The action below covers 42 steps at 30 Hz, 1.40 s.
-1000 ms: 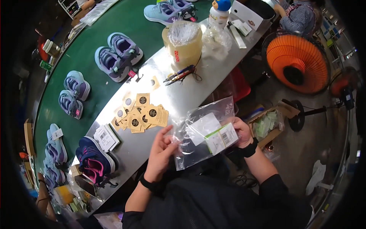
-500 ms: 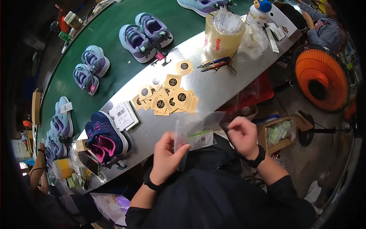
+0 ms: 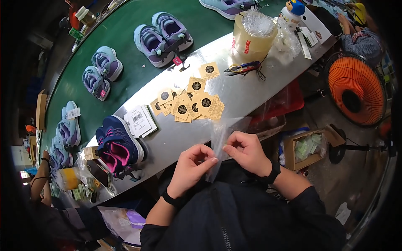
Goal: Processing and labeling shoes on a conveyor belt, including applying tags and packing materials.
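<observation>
Close to my body, beyond the metal table's front edge, I hold a clear plastic bag (image 3: 218, 142). My left hand (image 3: 193, 166) pinches its left side between thumb and fingers. On its other side my right hand (image 3: 250, 155) is closed too, thumb pressed against the curled index finger at the plastic. The bag is bunched into a narrow strip between them, and I cannot make out anything inside it. Just past my hands lies a loose pile of tan square cards (image 3: 197, 102) with black round prints. A stack of white barcode labels (image 3: 141, 121) lies to their left.
Navy and pink shoes (image 3: 118, 144) stand left on the metal table (image 3: 171, 140). Pale blue and purple shoes (image 3: 161, 37) line the green surface (image 3: 130, 73). A tape roll (image 3: 252, 44) and snips (image 3: 245, 67) lie far right. Right of the table are an orange fan (image 3: 354, 90) and a carton (image 3: 307, 148).
My right hand has moved left to the bag and closed on it. The bag, spread out before, is now bunched; the green-edged label seen by it is out of sight.
</observation>
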Motion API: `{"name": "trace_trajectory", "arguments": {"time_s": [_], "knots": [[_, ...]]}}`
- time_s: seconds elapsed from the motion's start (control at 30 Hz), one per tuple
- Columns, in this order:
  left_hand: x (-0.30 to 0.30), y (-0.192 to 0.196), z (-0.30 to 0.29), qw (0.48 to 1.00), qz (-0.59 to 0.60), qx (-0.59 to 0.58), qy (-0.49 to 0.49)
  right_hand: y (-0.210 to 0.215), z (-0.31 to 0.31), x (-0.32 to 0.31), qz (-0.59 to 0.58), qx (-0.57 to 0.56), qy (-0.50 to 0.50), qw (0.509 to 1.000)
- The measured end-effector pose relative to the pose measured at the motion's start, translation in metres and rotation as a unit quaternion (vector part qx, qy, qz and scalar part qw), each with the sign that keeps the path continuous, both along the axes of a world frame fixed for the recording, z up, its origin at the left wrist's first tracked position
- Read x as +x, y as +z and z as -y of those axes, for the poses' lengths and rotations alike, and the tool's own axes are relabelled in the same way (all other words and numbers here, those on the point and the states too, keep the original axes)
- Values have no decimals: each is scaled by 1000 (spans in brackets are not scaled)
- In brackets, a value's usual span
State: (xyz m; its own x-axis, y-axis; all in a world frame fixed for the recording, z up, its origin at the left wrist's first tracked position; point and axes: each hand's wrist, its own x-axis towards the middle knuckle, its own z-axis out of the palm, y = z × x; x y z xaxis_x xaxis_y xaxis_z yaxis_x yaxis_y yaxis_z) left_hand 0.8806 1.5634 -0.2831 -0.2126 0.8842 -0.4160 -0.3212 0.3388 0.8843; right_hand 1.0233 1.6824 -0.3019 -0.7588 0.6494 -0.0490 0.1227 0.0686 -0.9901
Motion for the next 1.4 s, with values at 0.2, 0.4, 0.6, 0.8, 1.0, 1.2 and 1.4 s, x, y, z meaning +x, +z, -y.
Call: {"name": "trace_trajectory", "arguments": {"time_s": [0.2, 0.4, 0.6, 0.8, 1.0, 1.2, 1.4], "knots": [[14, -2, 2, 994, -95, 62, 9, 13, 9, -4, -7, 86, 48, 995], [8, -6, 3, 999, -45, 15, -3, 6, 13, -5, -8, 110, 41, 993], [11, -5, 0, 985, -161, 33, 48, 3, 15, -7, -22, 159, 74, 984], [-11, -14, 10, 988, -75, 88, 104, 2, 11, 1, -16, 106, 47, 993], [-9, -3, 9, 683, -676, 269, -70, 6, 13, 9, 7, 59, 83, 995], [-12, -26, 18, 670, -722, 112, -131, -54, -17, 32, 175, 149, -108, 967], [-4, -24, 27, 723, -675, 43, -142, -84, -9, 45, 50, -221, 82, 971]]}}
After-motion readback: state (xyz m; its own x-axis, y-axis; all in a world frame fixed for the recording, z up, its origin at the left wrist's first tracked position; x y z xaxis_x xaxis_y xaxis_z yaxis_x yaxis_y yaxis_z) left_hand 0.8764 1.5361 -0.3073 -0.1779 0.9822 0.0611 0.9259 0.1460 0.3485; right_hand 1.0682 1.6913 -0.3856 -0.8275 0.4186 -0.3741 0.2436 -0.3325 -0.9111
